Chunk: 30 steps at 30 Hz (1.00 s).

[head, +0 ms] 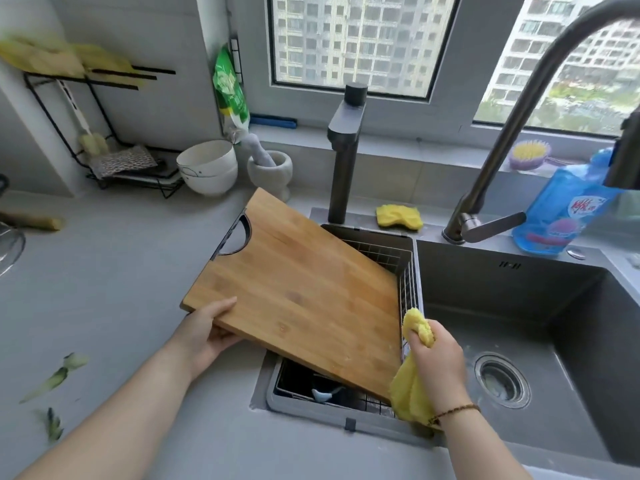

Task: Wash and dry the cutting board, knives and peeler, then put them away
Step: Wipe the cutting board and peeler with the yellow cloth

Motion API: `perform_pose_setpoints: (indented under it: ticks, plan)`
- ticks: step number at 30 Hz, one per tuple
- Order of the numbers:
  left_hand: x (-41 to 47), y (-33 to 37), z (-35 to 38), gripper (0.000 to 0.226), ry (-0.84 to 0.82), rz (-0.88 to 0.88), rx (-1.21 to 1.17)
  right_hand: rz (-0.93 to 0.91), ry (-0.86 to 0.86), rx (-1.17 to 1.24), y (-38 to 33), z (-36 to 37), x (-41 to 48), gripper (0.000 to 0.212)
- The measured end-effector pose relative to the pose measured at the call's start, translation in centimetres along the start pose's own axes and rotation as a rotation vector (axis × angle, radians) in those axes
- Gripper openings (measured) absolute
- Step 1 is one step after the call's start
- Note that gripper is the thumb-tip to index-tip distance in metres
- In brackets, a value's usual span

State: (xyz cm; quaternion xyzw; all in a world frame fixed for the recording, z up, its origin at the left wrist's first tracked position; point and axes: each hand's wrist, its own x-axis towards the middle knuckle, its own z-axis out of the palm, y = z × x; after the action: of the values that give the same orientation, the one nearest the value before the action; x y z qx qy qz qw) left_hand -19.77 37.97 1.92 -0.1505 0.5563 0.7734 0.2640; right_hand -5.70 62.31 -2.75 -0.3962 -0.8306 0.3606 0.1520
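Two bare hands are seen low in the view. The cutting board is gripped at its near left corner by the left hand, with the thumb laid over the top face and the fingers under it. A yellow cloth is bunched in the curled fingers of the right hand, just beside the board's right edge. The board is held tilted above the wire basket set in the left part of the sink. Green peel scraps are scattered on the counter at the left. Farther back, a yellow sponge is laid on the sink ledge, and stacked white bowls and a stone mortar are placed near the wall.
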Motion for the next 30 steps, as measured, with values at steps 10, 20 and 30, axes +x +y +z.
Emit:
perform_pose_setpoints:
  ticks: [10,20,30]
  plan:
    - [-0.9,2.5,1.1,0.01,0.053,0.065,-0.09,0.061,0.068,0.105,-0.7,-0.2,-0.5,0.031]
    - [-3.4,5.3,-2.2,0.013,0.059,0.136,-0.261,0.301,-0.04,0.242,-3.0,-4.4,-0.2,0.026]
    - [-5.2,3.1,-0.9,0.01,0.006,0.099,-0.285,0.476,-0.298,0.32,-2.3,-7.8,-0.9,0.041]
